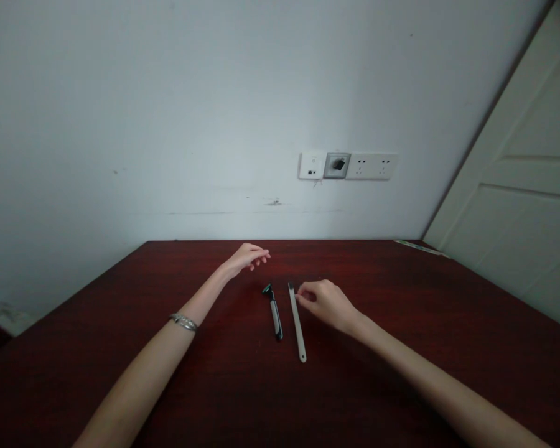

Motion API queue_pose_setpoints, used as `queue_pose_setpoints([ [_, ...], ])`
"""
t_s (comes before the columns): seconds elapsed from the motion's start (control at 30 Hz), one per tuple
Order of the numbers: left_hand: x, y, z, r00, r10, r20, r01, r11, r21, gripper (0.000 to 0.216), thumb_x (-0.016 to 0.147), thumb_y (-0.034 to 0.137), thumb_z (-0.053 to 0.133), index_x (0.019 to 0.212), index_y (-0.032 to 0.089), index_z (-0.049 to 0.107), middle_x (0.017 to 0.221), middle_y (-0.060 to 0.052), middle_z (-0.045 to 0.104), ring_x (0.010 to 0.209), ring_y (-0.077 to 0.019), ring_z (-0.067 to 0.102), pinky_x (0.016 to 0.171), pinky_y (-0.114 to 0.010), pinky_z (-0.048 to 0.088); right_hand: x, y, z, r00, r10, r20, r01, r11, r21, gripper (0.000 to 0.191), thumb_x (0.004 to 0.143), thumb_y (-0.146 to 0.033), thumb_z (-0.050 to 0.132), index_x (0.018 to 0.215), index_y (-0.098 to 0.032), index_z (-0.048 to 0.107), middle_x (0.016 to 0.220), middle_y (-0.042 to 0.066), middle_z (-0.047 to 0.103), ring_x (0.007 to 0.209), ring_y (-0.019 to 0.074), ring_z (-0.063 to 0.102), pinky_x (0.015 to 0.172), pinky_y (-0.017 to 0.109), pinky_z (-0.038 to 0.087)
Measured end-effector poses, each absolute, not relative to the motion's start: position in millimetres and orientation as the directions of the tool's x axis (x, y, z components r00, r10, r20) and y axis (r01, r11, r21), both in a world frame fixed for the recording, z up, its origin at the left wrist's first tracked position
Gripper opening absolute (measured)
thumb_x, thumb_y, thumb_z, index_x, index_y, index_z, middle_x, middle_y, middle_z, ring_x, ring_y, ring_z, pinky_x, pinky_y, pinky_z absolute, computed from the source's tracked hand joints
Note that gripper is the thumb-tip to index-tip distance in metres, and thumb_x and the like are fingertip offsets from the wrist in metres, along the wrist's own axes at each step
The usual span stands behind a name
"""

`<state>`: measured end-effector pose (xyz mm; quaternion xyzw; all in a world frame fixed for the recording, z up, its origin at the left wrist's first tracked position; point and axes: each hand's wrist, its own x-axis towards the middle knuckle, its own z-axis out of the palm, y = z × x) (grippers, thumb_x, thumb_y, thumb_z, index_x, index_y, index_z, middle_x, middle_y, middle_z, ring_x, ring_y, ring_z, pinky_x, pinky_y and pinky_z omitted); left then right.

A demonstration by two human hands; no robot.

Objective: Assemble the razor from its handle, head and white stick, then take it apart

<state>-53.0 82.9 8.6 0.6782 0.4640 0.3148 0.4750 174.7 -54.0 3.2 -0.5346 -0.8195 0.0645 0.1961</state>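
Note:
A razor point(275, 316) with a dark head and grey-and-black handle lies on the dark red table point(205, 386). To its right, roughly parallel, lies a long whitish toothbrush point(298, 330) with dark bristles at its far end and a small hole at the near end. My right hand point(329, 305) rests beside the toothbrush's upper part, fingers curled into a pinch. Its fingertips are at the handle's right edge; whether they touch it or hold anything small, I cannot tell. My left hand point(247, 258) hovers beyond the razor, fingers loosely stretched and holding nothing.
A white wall point(214, 124) with sockets point(371, 166) and a dark knob point(338, 164) rises behind the table. A thin patterned strip point(420, 247) lies near the back right edge. A white panelled door point(518, 168) stands at the right. A bracelet point(183, 322) circles my left wrist.

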Motion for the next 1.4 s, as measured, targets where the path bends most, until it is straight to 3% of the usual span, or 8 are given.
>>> queue_pose_setpoints([
  [0.23,-78,106,-16,0.197,0.977,-0.088,0.303,0.025,0.953,0.035,0.067,0.043,0.063,0.079,0.010,0.066,0.073,-0.006,0.062,0.051,-0.0058,0.045,0.041,-0.017,0.029,124,-77,6,-0.329,0.935,0.131,0.938,0.340,-0.075,0.037,0.089,-0.039,0.038,0.081,-0.018,0.067,0.079,0.011,0.069,0.074,0.0234,0.067,0.063,0.030,0.047],
  [0.47,-89,112,-22,0.130,0.987,-0.090,0.306,0.047,0.951,0.032,0.068,0.040,0.062,0.077,0.010,0.064,0.068,-0.003,0.059,0.047,-0.0048,0.043,0.041,-0.017,0.029,100,-77,5,-0.366,0.926,0.098,0.928,0.371,-0.042,0.045,0.086,-0.045,0.039,0.084,-0.012,0.069,0.083,0.017,0.069,0.079,0.0270,0.067,0.066,0.034,0.049],
  [1.0,-91,105,-8,0.124,0.992,-0.036,0.324,-0.006,0.946,0.028,0.068,0.037,0.062,0.074,0.011,0.065,0.067,-0.003,0.060,0.047,-0.0056,0.044,0.041,-0.018,0.029,90,-77,-2,-0.354,0.933,0.061,0.932,0.358,-0.058,0.030,0.081,-0.026,0.047,0.090,-0.009,0.069,0.088,0.020,0.069,0.082,0.0290,0.067,0.067,0.037,0.052],
  [1.23,-81,85,31,0.164,0.984,0.063,0.337,-0.116,0.934,0.022,0.070,0.031,0.057,0.076,0.011,0.066,0.067,-0.003,0.061,0.048,-0.0063,0.046,0.040,-0.018,0.030,89,-74,3,-0.346,0.938,0.010,0.934,0.345,-0.096,0.030,0.082,-0.023,0.045,0.092,-0.008,0.069,0.089,0.020,0.069,0.084,0.0292,0.067,0.069,0.036,0.052],
  [1.4,-51,44,73,0.266,0.934,0.241,0.527,-0.350,0.775,0.022,0.072,0.027,0.050,0.072,0.010,0.065,0.064,-0.005,0.063,0.046,-0.0077,0.048,0.039,-0.017,0.031,109,-82,10,-0.332,0.938,0.103,0.939,0.339,-0.055,0.031,0.086,-0.025,0.042,0.090,-0.009,0.068,0.085,0.019,0.069,0.082,0.0276,0.067,0.068,0.033,0.050],
])
